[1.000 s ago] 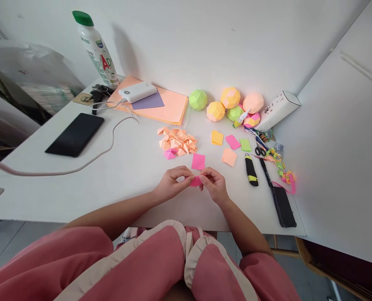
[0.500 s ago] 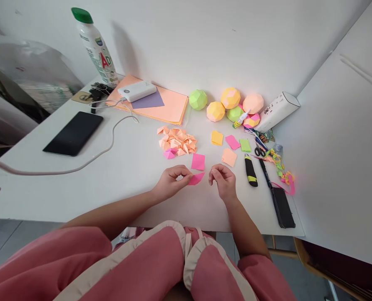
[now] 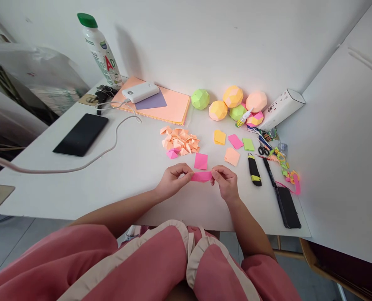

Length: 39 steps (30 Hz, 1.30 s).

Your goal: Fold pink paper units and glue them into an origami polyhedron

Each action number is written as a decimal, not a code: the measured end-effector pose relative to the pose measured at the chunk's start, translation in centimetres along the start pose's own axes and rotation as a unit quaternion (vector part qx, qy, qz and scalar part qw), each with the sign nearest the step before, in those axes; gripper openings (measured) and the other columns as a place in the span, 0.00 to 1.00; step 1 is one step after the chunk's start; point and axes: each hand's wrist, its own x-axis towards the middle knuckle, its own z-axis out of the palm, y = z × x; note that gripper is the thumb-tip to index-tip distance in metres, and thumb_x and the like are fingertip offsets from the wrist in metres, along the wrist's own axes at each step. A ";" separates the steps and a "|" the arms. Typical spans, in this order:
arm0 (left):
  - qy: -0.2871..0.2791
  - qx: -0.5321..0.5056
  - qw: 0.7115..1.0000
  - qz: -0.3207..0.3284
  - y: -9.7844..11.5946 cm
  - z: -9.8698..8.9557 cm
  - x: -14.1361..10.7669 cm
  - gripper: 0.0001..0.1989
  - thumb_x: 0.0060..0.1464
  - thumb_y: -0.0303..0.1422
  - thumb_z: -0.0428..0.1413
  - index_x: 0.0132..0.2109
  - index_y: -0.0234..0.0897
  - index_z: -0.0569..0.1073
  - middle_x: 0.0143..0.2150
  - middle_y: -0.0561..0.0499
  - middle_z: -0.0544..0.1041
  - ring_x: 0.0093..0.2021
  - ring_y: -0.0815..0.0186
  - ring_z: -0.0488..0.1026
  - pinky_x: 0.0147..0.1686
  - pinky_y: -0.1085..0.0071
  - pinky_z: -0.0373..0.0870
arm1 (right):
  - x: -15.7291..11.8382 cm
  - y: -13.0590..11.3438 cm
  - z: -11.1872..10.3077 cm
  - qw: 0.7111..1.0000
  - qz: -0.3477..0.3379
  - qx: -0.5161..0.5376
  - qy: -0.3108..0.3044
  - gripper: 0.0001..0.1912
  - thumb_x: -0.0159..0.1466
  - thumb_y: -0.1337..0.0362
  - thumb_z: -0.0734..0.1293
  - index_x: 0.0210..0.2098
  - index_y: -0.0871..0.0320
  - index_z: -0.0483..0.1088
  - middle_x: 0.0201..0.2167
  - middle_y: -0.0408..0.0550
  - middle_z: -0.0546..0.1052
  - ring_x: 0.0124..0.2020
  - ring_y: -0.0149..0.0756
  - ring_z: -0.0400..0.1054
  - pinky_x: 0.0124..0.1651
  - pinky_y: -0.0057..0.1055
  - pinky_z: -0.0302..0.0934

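Observation:
A small pink paper piece (image 3: 201,177) is stretched between my two hands just above the table, and it looks folded. My left hand (image 3: 175,179) pinches its left end between thumb and fingers. At the other end, my right hand (image 3: 225,180) grips it the same way. Right behind it lies a flat pink paper square (image 3: 201,161). A heap of folded peach paper pieces (image 3: 181,141) sits beyond my left hand, with a folded pink piece (image 3: 173,153) at its front edge. Peach paper squares (image 3: 232,156) lie beyond my right hand.
Yellow (image 3: 219,137), pink (image 3: 235,141) and green paper squares (image 3: 248,144) lie farther back. Several paper balls (image 3: 217,110) line the wall. A utility knife (image 3: 254,169), scissors (image 3: 263,150) and a black case (image 3: 288,207) are rightward; a tablet (image 3: 81,134) and cable (image 3: 115,138) leftward.
My right hand has closed on the free right end of the pink paper, which now spans level between both hands. The view has shifted slightly.

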 end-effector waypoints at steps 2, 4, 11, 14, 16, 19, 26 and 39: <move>-0.005 -0.036 0.999 -0.024 -0.2 0.0 0.0 0.11 0.53 0.38 0.55 0.28 0.35 0.69 0.27 0.52 0.69 0.29 0.70 0.66 0.30 0.71 0.65 | 0.0 0.0 0.1 1.000 0.000 0.010 0.006 0.08 0.59 0.60 0.67 0.26 0.57 0.71 0.23 0.42 0.68 0.20 0.28 0.61 0.24 0.30 0.59; -0.015 -0.071 0.996 -0.058 -0.3 0.1 0.0 0.11 0.52 0.39 0.56 0.33 0.35 0.69 0.29 0.51 0.71 0.30 0.69 0.69 0.31 0.71 0.66 | -0.1 0.0 0.4 1.000 0.005 0.007 0.007 0.08 0.59 0.60 0.68 0.26 0.57 0.71 0.23 0.42 0.68 0.20 0.28 0.60 0.24 0.30 0.59; -0.027 -0.054 0.994 -0.096 -0.6 0.6 -0.1 0.15 0.50 0.43 0.58 0.33 0.34 0.69 0.29 0.51 0.73 0.28 0.70 0.70 0.30 0.70 0.68 | -0.3 0.3 1.3 0.997 0.065 0.024 -0.025 0.11 0.60 0.55 0.66 0.35 0.56 0.70 0.25 0.42 0.69 0.22 0.28 0.63 0.26 0.30 0.63; -0.006 -0.049 0.994 -0.093 -0.5 0.6 -0.1 0.15 0.48 0.43 0.60 0.33 0.34 0.70 0.29 0.51 0.74 0.28 0.70 0.70 0.30 0.71 0.67 | -0.3 0.9 1.3 0.994 0.095 0.017 -0.056 0.11 0.57 0.55 0.68 0.33 0.57 0.68 0.28 0.41 0.69 0.22 0.26 0.64 0.27 0.29 0.63; -0.011 -0.075 0.992 -0.104 -0.5 0.5 0.0 0.15 0.49 0.43 0.59 0.33 0.35 0.70 0.29 0.52 0.74 0.29 0.70 0.70 0.31 0.71 0.67 | -0.3 1.2 1.3 0.992 0.093 -0.003 -0.080 0.11 0.57 0.56 0.69 0.28 0.58 0.67 0.26 0.41 0.68 0.22 0.26 0.63 0.28 0.29 0.63; -0.034 -0.156 0.975 -0.154 -0.4 0.3 0.5 0.14 0.51 0.43 0.57 0.31 0.35 0.69 0.30 0.52 0.74 0.29 0.70 0.70 0.31 0.71 0.68 | -0.3 1.2 1.2 0.991 0.093 -0.011 -0.099 0.11 0.57 0.57 0.68 0.26 0.58 0.67 0.26 0.41 0.68 0.23 0.26 0.63 0.29 0.28 0.62; -0.114 -0.271 0.938 -0.182 -0.1 0.3 0.9 0.11 0.45 0.33 0.63 0.35 0.37 0.70 0.30 0.54 0.73 0.29 0.70 0.72 0.33 0.69 0.69 | 0.0 1.3 0.9 0.978 0.170 0.058 -0.107 0.10 0.54 0.60 0.69 0.24 0.59 0.67 0.22 0.39 0.67 0.24 0.27 0.61 0.28 0.27 0.59; -0.173 -0.158 0.972 -0.026 -0.5 0.2 0.1 0.18 0.54 0.33 0.57 0.53 0.42 0.71 0.46 0.47 0.70 0.44 0.63 0.73 0.41 0.65 0.72 | 0.1 0.6 0.6 0.985 0.127 0.034 -0.113 0.10 0.53 0.58 0.72 0.29 0.58 0.72 0.24 0.43 0.73 0.25 0.29 0.66 0.30 0.29 0.63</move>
